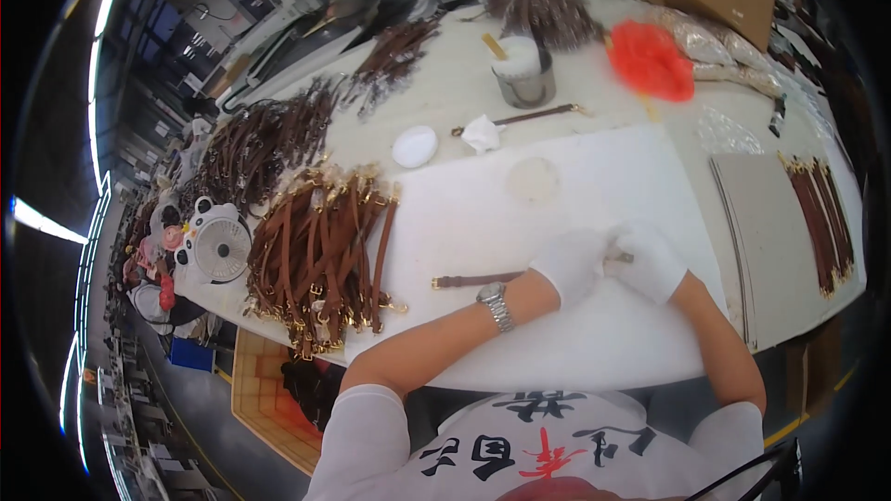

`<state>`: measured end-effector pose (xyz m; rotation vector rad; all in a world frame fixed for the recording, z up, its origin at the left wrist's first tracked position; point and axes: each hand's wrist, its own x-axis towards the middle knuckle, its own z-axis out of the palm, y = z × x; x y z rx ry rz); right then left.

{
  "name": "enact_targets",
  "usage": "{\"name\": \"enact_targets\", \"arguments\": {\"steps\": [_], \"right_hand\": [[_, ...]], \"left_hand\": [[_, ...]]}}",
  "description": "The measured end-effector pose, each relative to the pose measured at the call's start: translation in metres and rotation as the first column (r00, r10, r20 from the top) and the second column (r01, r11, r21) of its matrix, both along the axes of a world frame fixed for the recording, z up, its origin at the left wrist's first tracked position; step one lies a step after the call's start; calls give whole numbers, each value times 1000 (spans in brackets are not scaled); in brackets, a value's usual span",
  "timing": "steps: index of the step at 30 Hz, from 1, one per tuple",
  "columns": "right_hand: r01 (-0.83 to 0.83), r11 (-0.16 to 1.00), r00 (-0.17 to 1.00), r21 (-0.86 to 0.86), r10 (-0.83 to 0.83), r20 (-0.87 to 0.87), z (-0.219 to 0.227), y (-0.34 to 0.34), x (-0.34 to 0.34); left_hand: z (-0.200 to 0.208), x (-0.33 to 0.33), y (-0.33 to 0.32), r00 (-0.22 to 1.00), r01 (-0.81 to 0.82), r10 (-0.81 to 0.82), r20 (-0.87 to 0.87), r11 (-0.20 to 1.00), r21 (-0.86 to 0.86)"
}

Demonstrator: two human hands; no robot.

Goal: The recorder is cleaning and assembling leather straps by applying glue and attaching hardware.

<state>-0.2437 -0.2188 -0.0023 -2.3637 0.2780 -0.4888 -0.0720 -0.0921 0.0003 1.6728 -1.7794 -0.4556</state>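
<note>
White gloves cover both my hands, which meet over a white sheet (445,223) at the front of the table. A brown leather strap (478,280) with a buckle at its left end lies on the sheet and runs under my left wrist. My left hand (571,267) is closed around the strap's covered right part. My right hand (654,264) pinches its other end, where a small bit of metal shows between the fingers. The gloves hide most of that end.
Brown straps with gold hardware pile (320,255) at left, beside a small fan (221,246). Beyond the sheet stand a white lid (415,146), a crumpled tissue (483,134) and a pot (525,79). At right, several straps (817,223) lie on a grey board (766,241).
</note>
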Motion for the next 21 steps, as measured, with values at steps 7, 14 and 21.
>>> {"name": "enact_targets", "arguments": {"steps": [7,14,21], "right_hand": [[51,994,986,-98,-66,-152,28,12,3],[119,988,987,-102,-129,-92,1,5,5],[101,984,995,-144,-101,4,4,6,0]], "left_hand": [[10,-2,-3,989,13,-41,143,981,193],[0,22,25,994,-41,39,106,999,17],[18,70,104,900,-392,292,323,867,307]]}}
